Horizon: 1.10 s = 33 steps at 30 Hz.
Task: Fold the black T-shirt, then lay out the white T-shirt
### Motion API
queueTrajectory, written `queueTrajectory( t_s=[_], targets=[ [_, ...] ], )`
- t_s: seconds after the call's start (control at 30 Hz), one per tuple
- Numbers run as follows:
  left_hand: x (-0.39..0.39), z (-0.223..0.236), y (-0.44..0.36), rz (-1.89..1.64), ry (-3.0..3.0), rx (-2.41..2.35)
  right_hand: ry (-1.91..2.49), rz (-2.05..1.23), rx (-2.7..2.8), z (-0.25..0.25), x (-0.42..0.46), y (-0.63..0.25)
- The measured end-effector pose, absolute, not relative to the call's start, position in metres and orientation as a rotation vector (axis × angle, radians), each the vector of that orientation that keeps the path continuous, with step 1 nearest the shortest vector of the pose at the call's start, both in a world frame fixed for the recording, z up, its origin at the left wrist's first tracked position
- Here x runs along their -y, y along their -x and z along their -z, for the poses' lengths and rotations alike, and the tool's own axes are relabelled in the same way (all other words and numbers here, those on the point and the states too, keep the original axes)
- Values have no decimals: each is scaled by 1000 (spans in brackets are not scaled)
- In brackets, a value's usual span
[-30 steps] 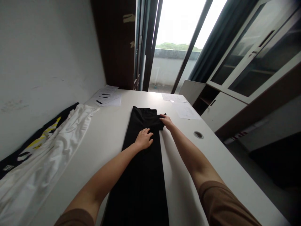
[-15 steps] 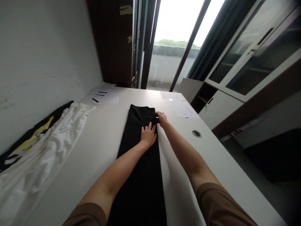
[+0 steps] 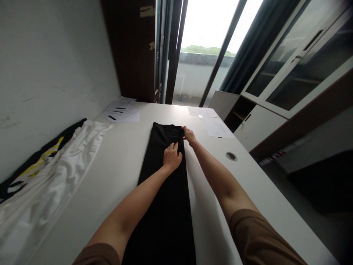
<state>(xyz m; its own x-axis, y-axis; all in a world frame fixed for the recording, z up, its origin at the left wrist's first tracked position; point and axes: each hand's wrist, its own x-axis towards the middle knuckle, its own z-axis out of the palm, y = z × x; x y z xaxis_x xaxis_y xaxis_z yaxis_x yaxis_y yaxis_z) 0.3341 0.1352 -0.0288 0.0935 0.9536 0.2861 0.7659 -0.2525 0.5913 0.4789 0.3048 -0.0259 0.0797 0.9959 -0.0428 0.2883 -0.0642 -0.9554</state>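
One black garment (image 3: 161, 213), lying lengthwise on the tabletop (image 3: 124, 154) beneath the left hand (image 3: 172, 158), reaching a little ahead of it and far back toward the body. Left hand palm down on the fabric, fingers slightly apart, gripping nothing. Right hand (image 3: 189, 135) just ahead and to the right, fingertips seemingly pinched on the garment's right edge near the far end. Given the creases ahead of the left hand, best to press lightly there while easing the edge straight with the right hand, without dragging the whole length askew. Keep the pinch shallow, to avoid bunching the corner. Well left of the left hand, rumpled white cloth (image 3: 70, 162); just beyond the right hand, loose papers (image 3: 217, 127).
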Motion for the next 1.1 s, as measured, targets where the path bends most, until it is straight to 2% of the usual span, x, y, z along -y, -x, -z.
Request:
queueTrajectory(
  t_s=[0.2,0.57,0.77,1.0,1.1],
  targets=[
    [-136,23,-317,-969,-1620,-1632,1569,-1010,1535,29,-321,-466],
    [-142,47,-288,-953,-1387,-1511,1511,-632,2007,32,-312,-431],
    [-136,50,-289,-982,-1403,-1472,1602,-283,2180,57,-288,-431],
    [-113,34,-280,-958,-1548,-1528,1684,-345,2366,71,-287,-437],
    [-87,27,-264,-877,-1812,-1474,1716,-378,2368,70,-288,-432]
  ],
)
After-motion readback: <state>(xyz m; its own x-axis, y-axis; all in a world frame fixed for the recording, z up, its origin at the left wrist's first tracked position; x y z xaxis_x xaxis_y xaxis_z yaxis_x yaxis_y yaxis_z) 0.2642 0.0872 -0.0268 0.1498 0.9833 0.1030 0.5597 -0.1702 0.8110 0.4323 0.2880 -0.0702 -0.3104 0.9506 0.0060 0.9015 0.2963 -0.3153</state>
